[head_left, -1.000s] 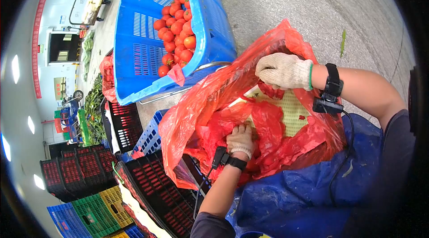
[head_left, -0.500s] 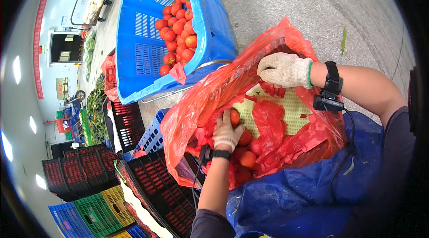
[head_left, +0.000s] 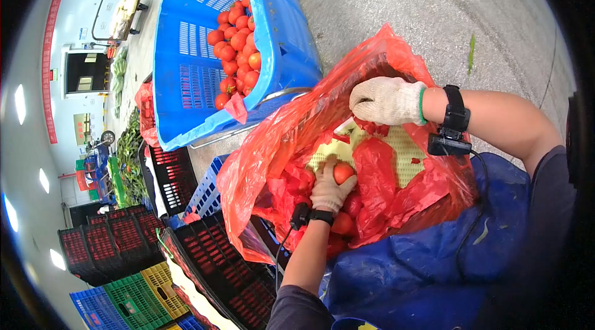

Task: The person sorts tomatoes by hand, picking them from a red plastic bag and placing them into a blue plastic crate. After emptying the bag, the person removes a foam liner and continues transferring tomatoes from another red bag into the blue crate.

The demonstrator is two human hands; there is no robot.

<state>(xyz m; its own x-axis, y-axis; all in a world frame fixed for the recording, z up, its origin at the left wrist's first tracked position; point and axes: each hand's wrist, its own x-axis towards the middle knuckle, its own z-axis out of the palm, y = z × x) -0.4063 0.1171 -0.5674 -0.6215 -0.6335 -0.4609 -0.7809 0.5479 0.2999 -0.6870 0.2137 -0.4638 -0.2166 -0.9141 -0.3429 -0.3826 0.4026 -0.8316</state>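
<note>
My left hand [head_left: 330,190], in a white knit glove, reaches into a red plastic bag [head_left: 260,162] that lines a box. Its thumb and fingers close around a tomato [head_left: 343,173]. More tomatoes [head_left: 341,223] lie beside and below that wrist, partly hidden by torn red plastic [head_left: 375,166]. Over the bag's far right side, my right hand [head_left: 387,101], gloved too, has its fingers curled; what they hold, if anything, is hidden. Pale yellow perforated lining [head_left: 406,158] shows inside the bag.
A blue crate [head_left: 288,32] with many tomatoes [head_left: 238,51] stands just beyond the bag. Black crates [head_left: 217,255] and stacked coloured crates [head_left: 133,299] are at the left. A blue sheet [head_left: 409,274] lies near me. Leafy greens [head_left: 130,156] are farther off.
My left hand has moved right and slightly down inside the bag and now grips a tomato. My right hand stays closed in nearly the same place. The view has shifted slightly.
</note>
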